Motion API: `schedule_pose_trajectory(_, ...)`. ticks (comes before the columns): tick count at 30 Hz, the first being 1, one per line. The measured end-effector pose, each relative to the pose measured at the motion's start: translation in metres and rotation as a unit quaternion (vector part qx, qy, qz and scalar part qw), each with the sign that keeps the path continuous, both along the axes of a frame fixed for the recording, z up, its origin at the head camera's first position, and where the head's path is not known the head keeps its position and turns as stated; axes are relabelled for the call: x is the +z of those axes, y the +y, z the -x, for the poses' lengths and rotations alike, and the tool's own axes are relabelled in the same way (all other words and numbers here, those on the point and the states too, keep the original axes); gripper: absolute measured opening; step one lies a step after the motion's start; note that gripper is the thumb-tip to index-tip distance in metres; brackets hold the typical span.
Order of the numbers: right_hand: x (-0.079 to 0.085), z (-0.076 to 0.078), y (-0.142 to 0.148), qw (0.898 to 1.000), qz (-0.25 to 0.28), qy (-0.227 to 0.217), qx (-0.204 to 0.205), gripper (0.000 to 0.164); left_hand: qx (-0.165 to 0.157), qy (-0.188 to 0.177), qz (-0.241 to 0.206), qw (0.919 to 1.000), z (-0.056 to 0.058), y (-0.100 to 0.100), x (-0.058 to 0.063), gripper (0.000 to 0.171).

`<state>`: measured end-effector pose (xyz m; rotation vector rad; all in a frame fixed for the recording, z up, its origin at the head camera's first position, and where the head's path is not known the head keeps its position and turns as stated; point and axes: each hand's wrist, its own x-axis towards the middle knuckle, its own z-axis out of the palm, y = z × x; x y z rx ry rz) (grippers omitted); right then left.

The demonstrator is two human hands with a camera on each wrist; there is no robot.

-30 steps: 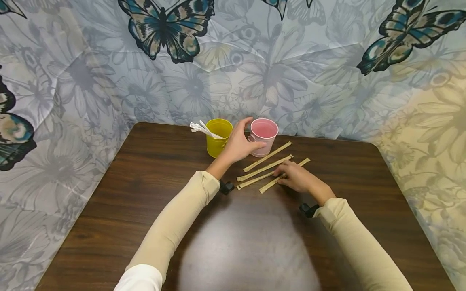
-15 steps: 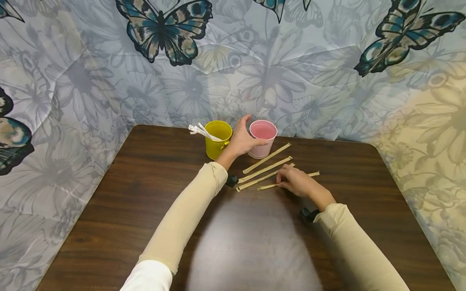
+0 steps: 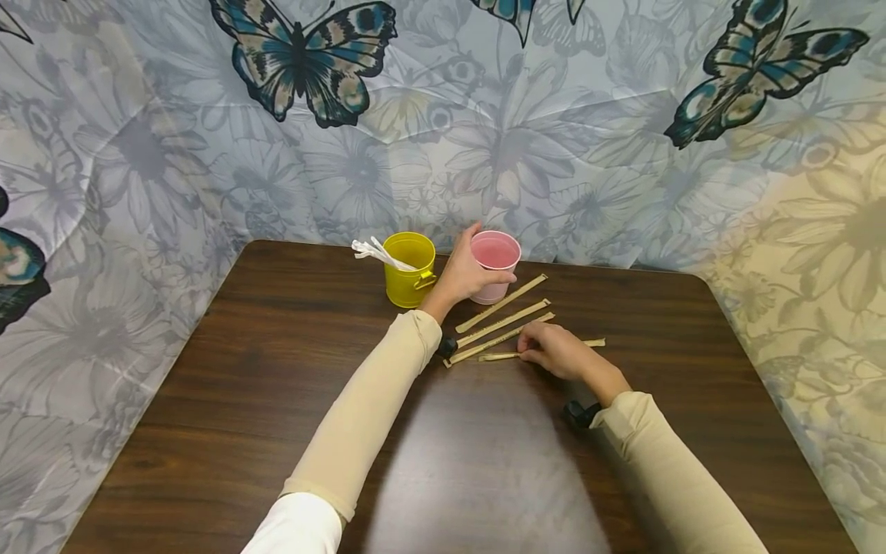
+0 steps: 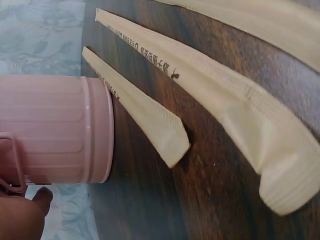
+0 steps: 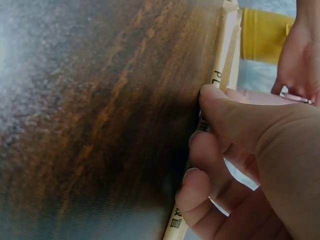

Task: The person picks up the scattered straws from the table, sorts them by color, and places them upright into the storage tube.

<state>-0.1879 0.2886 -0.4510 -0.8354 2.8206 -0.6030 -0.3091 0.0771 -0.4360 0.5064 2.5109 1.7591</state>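
At the back of the table, my left hand (image 3: 460, 273) holds a small pink bucket (image 3: 495, 250), its thumb across the front and its fingers round the side. In the left wrist view a fingertip shows beside the bucket's wire handle (image 4: 16, 165). My right hand (image 3: 557, 350) pinches a paper-wrapped straw (image 3: 497, 357) between thumb and fingers, low over the table; both its ends stick out past the hand. Printed characters show on its tan wrapper in the right wrist view. Three more wrapped straws (image 3: 503, 322) lie side by side, slanted, between the bucket and my right hand.
Left of the pink bucket stands a yellow bucket (image 3: 408, 288), with several slim white pieces (image 3: 382, 254) leaning out over its rim. The dark wooden table (image 3: 277, 369) ends at a butterfly-printed cloth (image 3: 360, 161) behind.
The straw in my right hand has turned from a steep slant to lying nearly crosswise. My left hand stays at the pink bucket, its forearm shifted slightly right.
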Motion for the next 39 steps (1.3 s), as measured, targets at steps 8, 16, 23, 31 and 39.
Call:
schedule_pose_trajectory(8,-0.001,-0.003,0.000,1.000,0.008,0.005,0.008,0.010,0.000,-0.015,-0.013,0.9998,0.001,0.002,-0.004,0.121)
schedule_pose_trajectory(16,0.004,-0.006,0.002,1.000,0.000,0.016,0.016,0.013,0.006,-0.027,0.000,0.9996,0.000,0.003,-0.003,0.113)
schedule_pose_trajectory(23,0.012,-0.008,0.004,0.999,0.004,0.029,0.015,0.014,0.002,-0.020,-0.001,0.9998,0.002,0.000,-0.004,0.104)
schedule_pose_trajectory(31,0.029,-0.008,0.004,0.998,0.043,0.043,-0.005,0.011,-0.007,-0.019,-0.025,0.9995,0.004,-0.003,-0.009,0.098)
schedule_pose_trajectory(39,0.057,0.001,0.001,0.993,0.095,0.061,-0.024,0.011,-0.005,-0.029,-0.038,0.9988,0.002,-0.001,-0.010,0.097)
